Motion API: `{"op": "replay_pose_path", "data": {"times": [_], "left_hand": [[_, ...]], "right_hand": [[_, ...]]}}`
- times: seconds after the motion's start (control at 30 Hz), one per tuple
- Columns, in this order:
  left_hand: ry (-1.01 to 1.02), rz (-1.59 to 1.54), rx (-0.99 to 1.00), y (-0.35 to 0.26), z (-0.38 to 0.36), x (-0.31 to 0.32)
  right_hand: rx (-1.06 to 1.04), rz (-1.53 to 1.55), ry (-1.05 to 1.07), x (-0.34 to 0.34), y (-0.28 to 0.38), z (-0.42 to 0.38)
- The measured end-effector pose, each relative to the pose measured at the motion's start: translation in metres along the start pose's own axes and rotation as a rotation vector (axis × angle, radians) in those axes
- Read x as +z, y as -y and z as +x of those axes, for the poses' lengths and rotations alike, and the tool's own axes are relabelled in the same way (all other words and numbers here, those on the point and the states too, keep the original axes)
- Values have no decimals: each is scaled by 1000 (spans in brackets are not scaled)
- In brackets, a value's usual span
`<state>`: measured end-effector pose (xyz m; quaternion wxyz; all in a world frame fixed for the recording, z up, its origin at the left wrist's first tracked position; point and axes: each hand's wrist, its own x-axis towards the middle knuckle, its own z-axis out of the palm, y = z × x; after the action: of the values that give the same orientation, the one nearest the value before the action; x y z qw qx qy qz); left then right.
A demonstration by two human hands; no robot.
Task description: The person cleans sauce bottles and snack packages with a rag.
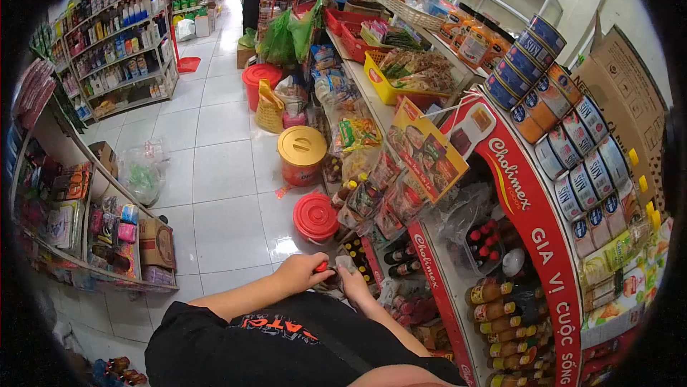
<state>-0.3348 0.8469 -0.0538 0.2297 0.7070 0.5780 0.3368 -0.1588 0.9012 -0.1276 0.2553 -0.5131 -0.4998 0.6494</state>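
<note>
In front of my black shirt, my left hand [300,275] is closed around a red-capped bottle [320,267], most of which the fingers hide. Close beside it on the right, my right hand [352,284] is closed on a pale, greyish cloth [345,262]. The two hands almost meet, and whether the cloth touches the bottle I cannot make out. Just past them stands a red lidded bucket [315,217] on the floor. Dark bottles with yellow caps [356,252] fill the low shelf to the right of the hands.
A red-edged shelf rack [512,183] with sauce bottles [504,315] and stacked cans [572,151] rises on the right. Along the aisle stand a gold-lidded bucket [301,147] and another red bucket [261,79]. Shelves [118,43] of goods line the left; a plastic bag [143,176] lies on the tiles.
</note>
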Motion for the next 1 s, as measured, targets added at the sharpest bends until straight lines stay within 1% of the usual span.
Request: {"op": "replay_pose_path", "data": {"times": [0.07, 0.2, 0.3, 0.37, 0.43, 0.53, 0.57, 0.63, 0.67, 0.73, 0.77, 0.83, 0.97, 1.0], "left_hand": [[73, 25, 53, -7, 4, -5], [46, 80, 95, -11, 5, -6], [-4, 43, 99, -10, 3, -4], [-44, 2, 104, -13, 4, -4], [-1, 16, 131, -9, 6, -3], [15, 34, 132, -7, 5, -2], [12, 39, 128, -7, 5, -1], [19, 27, 57, -3, 3, -1], [23, 22, 21, -1, 2, 0], [-40, 3, 13, 2, 1, 4], [-71, -7, 9, 2, 1, 5], [-19, -9, 26, -1, 0, 3], [89, -116, 33, -1, -3, 5], [96, -125, 22, -1, -3, 7]], "right_hand": [[-133, -85, -5, 1, -6, 2], [-99, -46, -2, 3, 21, -8], [-205, -223, -85, -3, 6, 3], [-114, -34, -87, -2, 4, 1], [19, 108, -59, -2, -3, 5], [-75, 132, -4, 5, -2, 1], [-48, 157, 12, 5, 0, -1], [7, 207, 48, 5, 4, -4], [-10, 149, 20, 4, 3, -2], [-45, 35, -36, 0, 1, 3], [-128, -37, -95, -1, 0, 5], [-294, -183, -211, -2, 0, 8], [-215, 193, -152, -7, -9, 17], [-299, 121, -112, -5, -15, 20]]}}
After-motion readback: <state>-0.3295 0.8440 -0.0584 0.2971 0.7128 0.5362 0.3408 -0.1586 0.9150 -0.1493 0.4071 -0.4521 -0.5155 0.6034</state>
